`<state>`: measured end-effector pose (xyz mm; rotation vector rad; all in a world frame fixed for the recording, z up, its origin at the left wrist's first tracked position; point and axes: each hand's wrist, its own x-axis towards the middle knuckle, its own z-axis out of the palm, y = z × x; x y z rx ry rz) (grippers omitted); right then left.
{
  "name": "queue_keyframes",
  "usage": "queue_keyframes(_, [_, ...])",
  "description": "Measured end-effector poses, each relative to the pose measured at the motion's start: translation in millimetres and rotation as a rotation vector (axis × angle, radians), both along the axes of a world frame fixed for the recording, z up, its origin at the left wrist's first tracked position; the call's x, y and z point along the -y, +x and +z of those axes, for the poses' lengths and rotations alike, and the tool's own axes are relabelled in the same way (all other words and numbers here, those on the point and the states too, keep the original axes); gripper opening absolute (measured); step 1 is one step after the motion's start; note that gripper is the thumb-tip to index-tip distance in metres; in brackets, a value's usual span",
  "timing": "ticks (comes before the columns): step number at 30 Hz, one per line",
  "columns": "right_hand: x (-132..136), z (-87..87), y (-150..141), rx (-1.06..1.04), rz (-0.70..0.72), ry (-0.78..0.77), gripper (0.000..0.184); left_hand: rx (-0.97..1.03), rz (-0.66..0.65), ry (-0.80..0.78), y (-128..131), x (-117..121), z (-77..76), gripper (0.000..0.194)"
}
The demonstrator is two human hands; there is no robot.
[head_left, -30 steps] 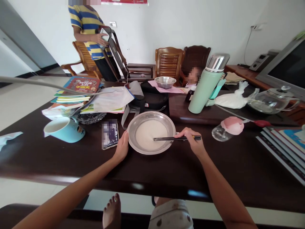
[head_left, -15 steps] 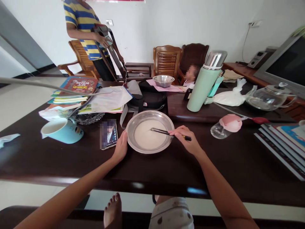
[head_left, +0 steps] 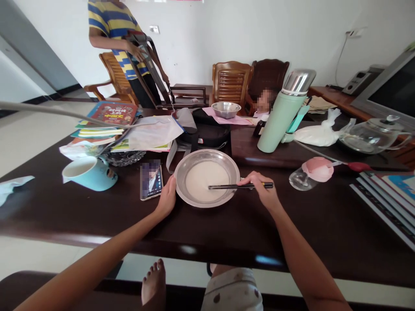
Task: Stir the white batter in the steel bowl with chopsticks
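A wide metal bowl (head_left: 207, 204) stands on the dark table in front of me, with a milky white liquid (head_left: 202, 175) inside. My left hand (head_left: 167, 196) grips the bowl's left rim. In my right hand (head_left: 261, 188) is a pair of black chopsticks (head_left: 227, 186), held nearly level over the right rim. Their tips dip into the liquid near the middle of the bowl. Just left of my left hand lies a phone (head_left: 153, 183) with its screen lit.
A light blue mug (head_left: 89, 175) and stacked books (head_left: 110, 116) are on the left. Behind the bowl sit a black bag (head_left: 207, 134) and a smaller metal bowl (head_left: 226, 110). Rightward are a green thermos (head_left: 282, 119), a pink-lidded cup (head_left: 311, 172) and a glass teapot (head_left: 369, 138). A person (head_left: 119, 43) holds a folded frame behind.
The chopsticks' tips have moved down and toward the front of the bowl, and the sticks now lie more level. My left hand keeps its hold on the rim. The view has shifted slightly.
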<state>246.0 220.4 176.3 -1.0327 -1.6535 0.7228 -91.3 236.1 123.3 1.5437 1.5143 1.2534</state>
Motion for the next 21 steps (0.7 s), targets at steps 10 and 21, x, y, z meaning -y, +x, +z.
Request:
queue_keyframes(10, [-0.5,-1.3,-2.0,0.000,0.003,0.002,0.050,-0.013,0.000,-0.004,0.5,0.7,0.7,0.080])
queue_keyframes(21, [-0.4,-2.3,-2.0,-0.002,0.051,-0.027,0.047,-0.006,-0.008,0.002,0.0,0.3,0.7,0.079])
